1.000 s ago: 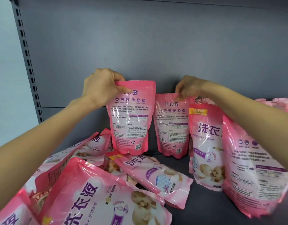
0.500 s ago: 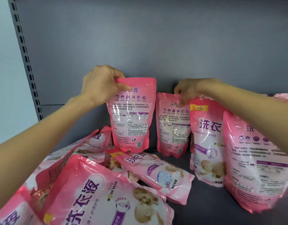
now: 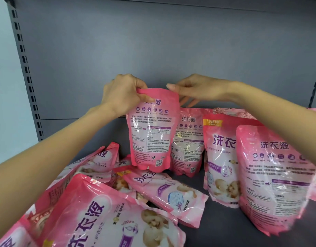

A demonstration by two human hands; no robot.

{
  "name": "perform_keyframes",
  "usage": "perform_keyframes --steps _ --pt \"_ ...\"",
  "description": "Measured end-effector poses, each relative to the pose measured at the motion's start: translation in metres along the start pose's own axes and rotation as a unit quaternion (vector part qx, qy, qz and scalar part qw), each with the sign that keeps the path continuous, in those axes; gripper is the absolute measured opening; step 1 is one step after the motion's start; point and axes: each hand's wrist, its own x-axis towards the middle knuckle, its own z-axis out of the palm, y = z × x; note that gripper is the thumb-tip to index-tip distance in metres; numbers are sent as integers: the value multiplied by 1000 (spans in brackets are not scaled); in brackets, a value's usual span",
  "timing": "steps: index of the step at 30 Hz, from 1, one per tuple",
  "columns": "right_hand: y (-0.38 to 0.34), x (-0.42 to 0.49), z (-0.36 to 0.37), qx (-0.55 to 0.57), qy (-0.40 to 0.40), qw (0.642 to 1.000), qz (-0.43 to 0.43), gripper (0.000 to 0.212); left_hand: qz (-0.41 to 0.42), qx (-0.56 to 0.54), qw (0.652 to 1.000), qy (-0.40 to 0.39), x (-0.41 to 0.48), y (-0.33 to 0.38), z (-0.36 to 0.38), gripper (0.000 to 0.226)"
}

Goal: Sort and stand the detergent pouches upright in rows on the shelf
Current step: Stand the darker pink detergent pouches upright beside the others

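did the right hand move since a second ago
Yes. The right hand left the top of the back pouch and went left, to the top corner of the held pouch.

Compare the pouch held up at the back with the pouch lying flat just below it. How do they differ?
The held pouch is upright, gripped at its top by the left hand; the lying pouch rests flat on the shelf. The held pouch shows its back, with a code; the lying pouch shows its pictured front. Both are pink.
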Motion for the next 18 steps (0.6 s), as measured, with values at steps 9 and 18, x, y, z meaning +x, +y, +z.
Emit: perform_keyframes --steps 9,18 --pt "21 -14 0 33 68 997 -34 16 2 -37 999 -28 5 16 19 18" --pt "36 -14 3 -52 120 991 -32 7 36 -132 962 -234 10 2 21 4"
